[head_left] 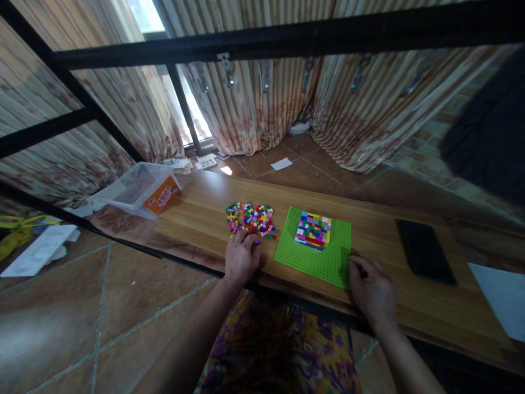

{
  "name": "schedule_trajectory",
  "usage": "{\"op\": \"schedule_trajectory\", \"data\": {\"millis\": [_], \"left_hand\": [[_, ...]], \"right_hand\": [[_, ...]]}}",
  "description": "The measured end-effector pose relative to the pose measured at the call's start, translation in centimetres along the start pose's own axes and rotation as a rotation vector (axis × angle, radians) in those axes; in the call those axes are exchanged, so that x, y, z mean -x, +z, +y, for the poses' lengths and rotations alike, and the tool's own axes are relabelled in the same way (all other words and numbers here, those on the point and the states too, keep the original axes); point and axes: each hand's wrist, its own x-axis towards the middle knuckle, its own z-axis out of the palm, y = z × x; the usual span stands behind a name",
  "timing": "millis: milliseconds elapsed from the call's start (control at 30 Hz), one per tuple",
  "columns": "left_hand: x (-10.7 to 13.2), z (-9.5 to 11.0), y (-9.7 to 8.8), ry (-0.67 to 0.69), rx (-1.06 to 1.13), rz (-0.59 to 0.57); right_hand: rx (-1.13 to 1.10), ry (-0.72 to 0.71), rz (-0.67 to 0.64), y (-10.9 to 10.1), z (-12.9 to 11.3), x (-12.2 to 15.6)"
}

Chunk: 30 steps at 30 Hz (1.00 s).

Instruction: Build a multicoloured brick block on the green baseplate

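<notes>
My left hand [243,256] lies at the near edge of a loose pile of small colourful toy bricks [262,219]. Its fingers are bent and slightly apart over the bricks, and I see no brick held in them. Right of the pile, a green studded baseplate [287,249] lies flat on the wooden tabletop. A square block of stacked multicoloured bricks [314,229] stands on the plate toward its far side. At the plate's right edge, my right hand [373,287] is curled, thumb and index finger closed at the rim; the other fingertips are hidden.
A dark phone [425,250] and a white paper sheet [502,295] lie to the right. A clear plastic box [135,189] with an orange label sits at the table's left end. Black metal bars [262,41] cross above the far side, with curtains [246,109] behind.
</notes>
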Motion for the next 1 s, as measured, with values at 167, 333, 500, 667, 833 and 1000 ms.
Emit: {"op": "schedule_trajectory", "data": {"millis": [167,333,500,667,833,1000], "left_hand": [[-0.5,-0.1,0.7,0.061,-0.045,0.033],[-0.5,-0.3,0.9,0.099,-0.053,0.045],[-0.3,0.1,0.5,0.103,0.016,0.047],[0.5,1.4,-0.7,0.006,0.221,0.040],[1.4,4.3,-1.9,-0.148,0.715,-0.030],[1.7,6.7,-3.0,-0.227,1.112,-0.125]], "right_hand": [[0.014,0.010,-0.006,0.0,0.0,-0.1],[-0.002,0.006,-0.004,0.0,-0.1,0.0],[-0.016,0.018,-0.014,0.2,0.3,0.0],[-0.125,0.117,0.005,-0.8,-0.9,-0.3],[-0.504,0.262,0.026,-1.9,-8.5,-0.3],[-0.943,0.415,-0.217,-0.4,-15.2,-0.5]]}}
